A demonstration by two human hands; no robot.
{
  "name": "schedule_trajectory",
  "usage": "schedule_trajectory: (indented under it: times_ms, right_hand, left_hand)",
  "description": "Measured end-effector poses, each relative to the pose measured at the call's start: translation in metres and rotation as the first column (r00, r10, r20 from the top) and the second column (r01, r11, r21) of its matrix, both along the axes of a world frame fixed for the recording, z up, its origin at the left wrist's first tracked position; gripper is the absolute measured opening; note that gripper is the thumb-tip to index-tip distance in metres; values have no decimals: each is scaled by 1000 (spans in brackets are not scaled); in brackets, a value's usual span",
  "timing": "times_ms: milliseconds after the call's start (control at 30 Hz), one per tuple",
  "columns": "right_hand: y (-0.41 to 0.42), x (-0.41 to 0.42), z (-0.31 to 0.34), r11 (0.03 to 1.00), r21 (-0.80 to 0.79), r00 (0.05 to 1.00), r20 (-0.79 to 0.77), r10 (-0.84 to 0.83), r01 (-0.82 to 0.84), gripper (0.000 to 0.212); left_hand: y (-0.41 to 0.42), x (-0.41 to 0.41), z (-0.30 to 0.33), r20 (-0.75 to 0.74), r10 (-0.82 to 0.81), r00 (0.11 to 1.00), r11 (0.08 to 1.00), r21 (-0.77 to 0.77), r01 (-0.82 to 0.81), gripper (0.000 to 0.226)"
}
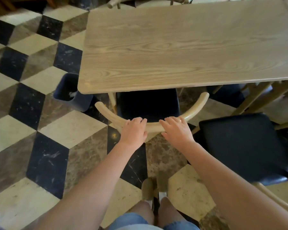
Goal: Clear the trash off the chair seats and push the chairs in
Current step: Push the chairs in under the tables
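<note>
At the table's near edge: two hands are laid on the curved backrest of one chair, which is set partly under the table.
Left hand: placed on top of the backrest left of its middle; the fingers are draped forward over the rail and the thumb is held along its near side, so the rail is loosely gripped.
Right hand: placed on the rail just right of the middle; the fingers are spread forward across the top and the thumb is tucked under the near edge, so the rail is gripped as well.
Hands together: set side by side, close but apart.
Chair: its dark seat is seen between the backrest and the table edge, with the front part hidden below the tabletop; no trash is seen on the visible part.
Second chair: stood to the right, well out from the table, with its dark seat fully exposed and no trash seen on it.
Bin: set on the floor beside the table's left corner; a pale crumpled scrap is seen inside.
Floor: tiled in a cream, grey and black cube pattern.
Below: shoes are seen on the tiles behind the chair.
</note>
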State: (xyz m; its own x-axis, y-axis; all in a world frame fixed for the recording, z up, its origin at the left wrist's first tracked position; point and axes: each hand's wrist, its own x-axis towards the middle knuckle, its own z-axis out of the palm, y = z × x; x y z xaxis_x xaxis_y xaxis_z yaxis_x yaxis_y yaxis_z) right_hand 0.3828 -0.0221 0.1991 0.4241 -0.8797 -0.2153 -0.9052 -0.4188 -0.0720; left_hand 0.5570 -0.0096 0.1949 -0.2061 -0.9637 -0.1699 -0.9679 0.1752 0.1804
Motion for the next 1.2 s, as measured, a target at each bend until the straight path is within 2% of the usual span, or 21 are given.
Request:
schedule_trajectory:
  times_ms: [100,333,567,733,867,1033,1200]
  right_hand:
    - [18,-14,18,997,-63,999,24,-47,49,31]
    - [73,-76,50,977,-151,988,25,-150,152,21]
    - [156,-183,77,950,-187,968,60,-242,249,28]
    - [235,-270,85,941,-211,964,35,-264,266,35]
    - [287,-325,84,930,-203,951,25,-307,305,37]
    - [322,-375,82,910,-236,940,43,-340,340,29]
    - [320,-424,77,915,-211,939,67,-338,344,34]
  left_hand:
    - [17,-19,20,-52,-10,999,997,-79,6,31]
    - [59,-83,57,-65,-93,994,978,-195,79,29]
    - [122,-188,72,-104,-216,971,949,-257,184,29]
    - [204,-278,68,-201,-221,954,940,-305,153,34]
    - [259,-333,59,-200,-243,949,935,-309,174,38]
    - [281,-380,59,-186,-259,948,930,-314,193,37]
    - [280,-427,51,-178,-266,947,929,-309,203,45]
